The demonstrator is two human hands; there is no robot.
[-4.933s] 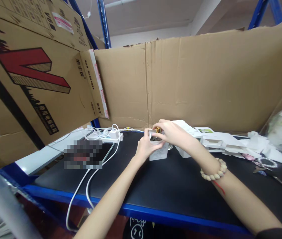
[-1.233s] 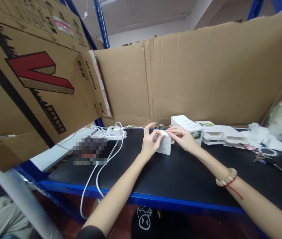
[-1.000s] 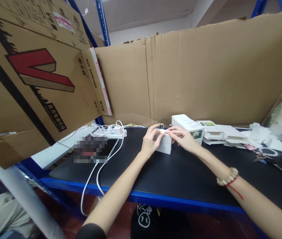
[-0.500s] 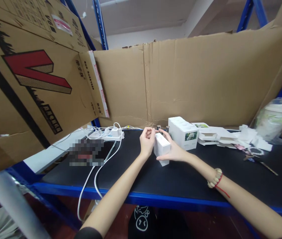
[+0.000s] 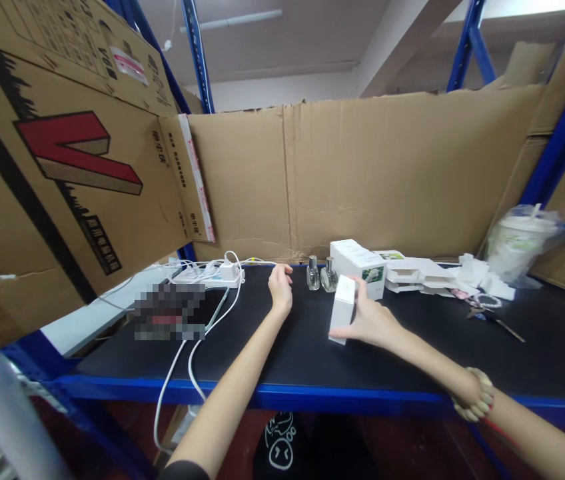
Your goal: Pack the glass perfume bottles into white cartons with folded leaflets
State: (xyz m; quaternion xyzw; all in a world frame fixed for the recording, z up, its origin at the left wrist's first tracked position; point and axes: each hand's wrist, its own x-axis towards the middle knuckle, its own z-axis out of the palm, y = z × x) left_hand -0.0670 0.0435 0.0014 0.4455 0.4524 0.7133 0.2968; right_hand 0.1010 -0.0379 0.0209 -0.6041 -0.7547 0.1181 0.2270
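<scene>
My right hand grips a small white carton from its right side, the thumb low on the near face and the fingers behind it. The carton stands slightly tilted above the black tabletop. My left hand is apart from it on the left, its fingers loosely curled together, with nothing visible in them. Between the hands, farther back, stand two clear glass bottles with metallic caps, one slim and one rounder. A row of white boxes with a flower picture stands just behind the carton.
Flattened white cartons and crumpled paper lie at the right, with a beaded bracelet and keys. A bagged drink cup stands behind them. At left are a power strip, loose white cables and a large cardboard box.
My left hand has come away from the carton towards the left. My right hand has brought the carton right and nearer, so both bottles now show. The view has turned slightly right.
</scene>
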